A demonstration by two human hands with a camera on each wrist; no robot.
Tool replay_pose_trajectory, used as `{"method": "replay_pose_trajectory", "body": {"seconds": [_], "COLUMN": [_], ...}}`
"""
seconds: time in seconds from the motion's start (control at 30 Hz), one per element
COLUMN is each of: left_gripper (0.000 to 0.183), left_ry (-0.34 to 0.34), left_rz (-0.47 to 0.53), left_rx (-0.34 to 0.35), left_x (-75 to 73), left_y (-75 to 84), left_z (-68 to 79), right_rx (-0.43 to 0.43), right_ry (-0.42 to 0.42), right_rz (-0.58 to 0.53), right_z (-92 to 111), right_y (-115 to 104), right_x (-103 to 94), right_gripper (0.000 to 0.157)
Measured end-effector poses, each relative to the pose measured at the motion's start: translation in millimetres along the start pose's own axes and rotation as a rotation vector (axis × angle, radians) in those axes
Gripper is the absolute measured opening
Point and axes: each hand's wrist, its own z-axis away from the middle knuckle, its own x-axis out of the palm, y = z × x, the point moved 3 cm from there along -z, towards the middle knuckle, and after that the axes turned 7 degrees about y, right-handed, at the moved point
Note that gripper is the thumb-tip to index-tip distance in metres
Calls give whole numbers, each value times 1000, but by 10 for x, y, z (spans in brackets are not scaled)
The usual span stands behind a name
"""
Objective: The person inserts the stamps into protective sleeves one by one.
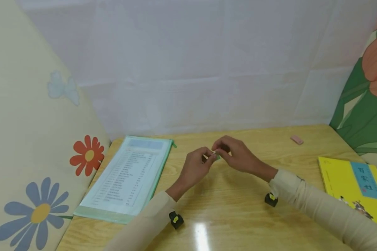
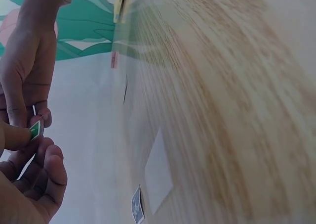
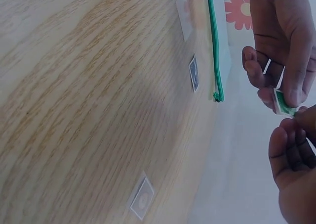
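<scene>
Between both hands, above the middle of the table, is a small green stamp-like piece with a white border (image 1: pixel 218 157). My left hand (image 1: pixel 194 169) pinches it between thumb and fingers. From the other side my right hand (image 1: pixel 238 155) pinches its edge, the two sets of fingertips nearly touching. In the right wrist view the green face of the piece (image 3: pixel 283 103) shows under the left thumb. Below, a dark stamp-like piece (image 3: pixel 194 73) and a pale one (image 3: pixel 142 198) lie on the table. A blank white paper piece (image 2: pixel 158 174) also lies there.
A zip document pouch (image 1: pixel 125 177) with a printed sheet lies on the left of the wooden table (image 1: pixel 226 216). At the right are a yellow book (image 1: pixel 339 181) and a small pink block (image 1: pixel 296 139). A white sheet (image 1: pixel 207 69) hangs behind.
</scene>
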Motion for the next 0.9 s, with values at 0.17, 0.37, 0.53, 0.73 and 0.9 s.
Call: {"method": "replay_pose_trajectory", "body": {"seconds": [0.17,0.37,0.53,0.73,0.9], "left_gripper": [14,18,19,12,10], "left_ry": [-8,-22,-3,-56,-83], "left_rz": [-29,-83,-110,-193,-330], "left_rx": [-19,-24,-36,-62,-59], "left_x": [1,-31,-113,-142,-179], "left_y": [-30,-52,-83,-195,-249], "left_z": [10,12,4,38,36], "right_rx": [-11,101,321,334,252], "right_ry": [-37,-107,-174,-226,-232], "right_rz": [54,85,120,247,373], "right_z": [6,22,111,199,184], "right_y": [-17,31,270,425,398], "right_x": [16,43,119,259,321], "right_gripper": [10,7,7,4,5]}}
